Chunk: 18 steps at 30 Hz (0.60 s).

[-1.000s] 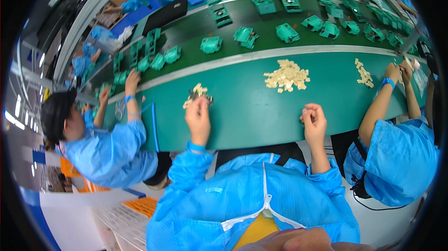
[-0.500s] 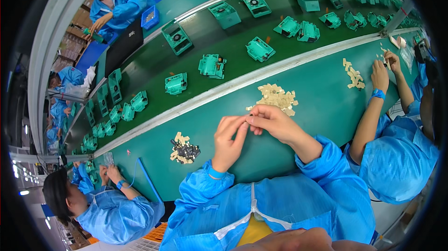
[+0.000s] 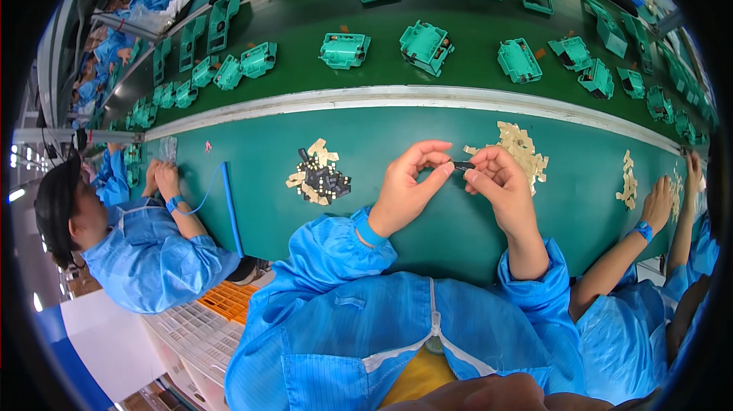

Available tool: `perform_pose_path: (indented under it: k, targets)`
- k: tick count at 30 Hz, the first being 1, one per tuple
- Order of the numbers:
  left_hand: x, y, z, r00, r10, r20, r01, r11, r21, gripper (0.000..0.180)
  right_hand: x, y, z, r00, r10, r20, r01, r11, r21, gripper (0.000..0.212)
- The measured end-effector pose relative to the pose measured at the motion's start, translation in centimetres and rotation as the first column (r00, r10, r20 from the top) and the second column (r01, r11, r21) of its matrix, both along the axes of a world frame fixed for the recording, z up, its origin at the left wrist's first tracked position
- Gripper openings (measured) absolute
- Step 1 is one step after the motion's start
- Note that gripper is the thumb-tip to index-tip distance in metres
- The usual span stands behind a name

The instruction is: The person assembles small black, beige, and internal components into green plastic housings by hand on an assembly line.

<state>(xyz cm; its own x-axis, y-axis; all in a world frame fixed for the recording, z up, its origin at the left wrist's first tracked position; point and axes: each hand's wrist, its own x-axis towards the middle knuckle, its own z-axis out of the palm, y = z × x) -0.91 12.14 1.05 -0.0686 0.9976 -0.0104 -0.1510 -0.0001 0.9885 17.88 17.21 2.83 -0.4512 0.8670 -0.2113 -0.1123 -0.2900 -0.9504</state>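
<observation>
A small dark part (image 3: 462, 166) is pinched between the fingertips of my two hands, above the green bench. My left hand (image 3: 413, 189) grips its left end with thumb and forefinger. At its right end, the thumb and fingers of my right hand (image 3: 504, 186) are closed on it. Just behind my right hand lies a heap of flat beige pieces (image 3: 527, 155). Left of my hands is a mixed pile: small black parts (image 3: 327, 180) with pale spots, among beige pieces (image 3: 321, 153). The held part's details are too small to make out.
Beyond a pale metal rail (image 3: 382, 96), a dark green belt (image 3: 298, 82) carries several teal plastic housings (image 3: 426, 47). Co-workers in blue sit at my left (image 3: 153, 250) and right (image 3: 634, 334). A blue strip (image 3: 231, 212) and an orange crate (image 3: 227, 301) are at left.
The view has swung, so the bench now lies more level. My hands have drawn slightly apart, and the dark part shows more plainly between them. Housings on the belt appear in different places.
</observation>
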Motion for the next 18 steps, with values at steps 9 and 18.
perform_pose_path:
  k: [9,18]
  targets:
    - [-0.6,0.6,1.1,0.895,0.115,-0.431,0.071,0.917,0.392,0.011,0.2,-0.9,0.4,0.998,-0.047,-0.041,0.053,0.983,0.178,0.013]
    - [-0.1,0.8,1.2,0.857,0.161,-0.49,0.101,0.88,0.465,0.012,1.8,0.3,0.8,0.976,0.145,-0.161,-0.18,0.957,-0.228,0.01]
